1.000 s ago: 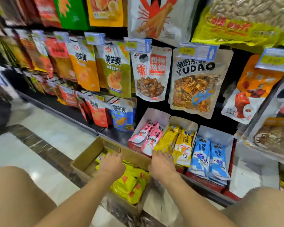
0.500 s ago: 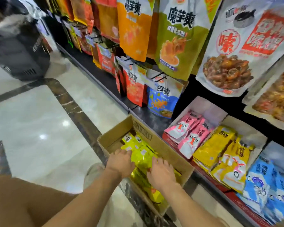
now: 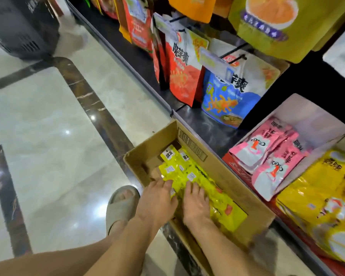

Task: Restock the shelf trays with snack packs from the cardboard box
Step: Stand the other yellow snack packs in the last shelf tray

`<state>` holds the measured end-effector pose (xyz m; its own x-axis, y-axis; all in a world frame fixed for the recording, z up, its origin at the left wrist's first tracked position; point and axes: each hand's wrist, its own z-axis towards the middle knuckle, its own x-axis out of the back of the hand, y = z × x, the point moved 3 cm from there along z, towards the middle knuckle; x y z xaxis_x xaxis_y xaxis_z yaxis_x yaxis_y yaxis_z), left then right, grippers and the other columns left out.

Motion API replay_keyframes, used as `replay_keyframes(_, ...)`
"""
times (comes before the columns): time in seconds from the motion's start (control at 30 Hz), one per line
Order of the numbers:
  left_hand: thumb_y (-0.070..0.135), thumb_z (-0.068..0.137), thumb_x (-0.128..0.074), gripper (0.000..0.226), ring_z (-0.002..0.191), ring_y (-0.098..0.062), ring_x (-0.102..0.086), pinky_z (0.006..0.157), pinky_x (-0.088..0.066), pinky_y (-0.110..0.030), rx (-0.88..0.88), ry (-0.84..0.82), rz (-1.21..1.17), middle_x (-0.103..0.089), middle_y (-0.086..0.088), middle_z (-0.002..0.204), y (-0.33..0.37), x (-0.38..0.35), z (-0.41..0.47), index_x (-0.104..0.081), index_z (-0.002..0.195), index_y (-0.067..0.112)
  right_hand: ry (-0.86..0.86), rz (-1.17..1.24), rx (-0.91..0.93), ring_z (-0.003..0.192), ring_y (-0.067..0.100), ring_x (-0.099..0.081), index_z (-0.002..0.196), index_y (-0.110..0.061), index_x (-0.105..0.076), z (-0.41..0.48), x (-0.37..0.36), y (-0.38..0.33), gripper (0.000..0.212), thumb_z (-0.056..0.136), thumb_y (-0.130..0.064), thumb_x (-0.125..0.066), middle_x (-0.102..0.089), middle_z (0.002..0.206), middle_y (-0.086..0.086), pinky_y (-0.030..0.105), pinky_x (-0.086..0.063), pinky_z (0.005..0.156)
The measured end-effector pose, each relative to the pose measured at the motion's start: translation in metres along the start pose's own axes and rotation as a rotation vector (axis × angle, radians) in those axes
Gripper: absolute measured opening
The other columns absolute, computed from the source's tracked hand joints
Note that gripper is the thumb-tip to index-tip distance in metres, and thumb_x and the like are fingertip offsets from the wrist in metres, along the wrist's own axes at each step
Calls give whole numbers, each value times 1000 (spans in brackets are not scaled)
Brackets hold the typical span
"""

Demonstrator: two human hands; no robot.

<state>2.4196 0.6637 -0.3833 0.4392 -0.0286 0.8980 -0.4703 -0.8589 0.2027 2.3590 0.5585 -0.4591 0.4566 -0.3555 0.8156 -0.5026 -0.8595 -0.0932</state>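
An open cardboard box (image 3: 147, 156) stands on the floor against the shelf base, with several yellow snack packs (image 3: 187, 168) lying inside. My left hand (image 3: 157, 202) and my right hand (image 3: 196, 206) are both inside the box, palms down and side by side, fingers curled into the near end of the yellow pile. On the shelf to the right, a white tray (image 3: 307, 114) holds pink packs (image 3: 267, 154). Beside it, another tray holds yellow packs (image 3: 327, 192).
My foot in a grey slide sandal (image 3: 120, 206) rests on the glossy tile floor left of the box. Red bags (image 3: 183, 72) and blue bags (image 3: 225, 96) hang on pegs above the dark shelf ledge (image 3: 207, 126). A black cart (image 3: 22, 26) stands far left.
The view has tilted down and moved closer to the box. Both hands have moved from the box's near rim down onto the yellow packs and drawn together.
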Motion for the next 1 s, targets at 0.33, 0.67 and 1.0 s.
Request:
replay_keyframes(0.33,36,95,-47,50,124,-23,-48,103,-39,-33,15,23,-151,-53,0,140,-5,-6,4,-43,144,24,248,15,-15,81,29,-58,96,-18,-63,-2,-13,-13,35,66,-16,-82,-58,88,9,41,-49,59)
replay_keyframes(0.67,29,94,-52,49,129,-28,-49,104,-43,-36,128,35,-390,-53,-10,139,7,-13,15,-47,142,17,204,269,-32,124,34,-46,146,-15,-33,-30,35,33,59,93,-23,-58,-43,136,13,42,-43,98)
replay_keyframes(1.0,41,86,-63,66,120,-34,-53,95,-48,-42,382,-127,-509,-51,-15,135,62,-53,36,-40,136,5,377,524,-138,121,40,-53,142,-11,-44,-84,94,95,61,85,-15,-66,-53,130,18,45,-43,102)
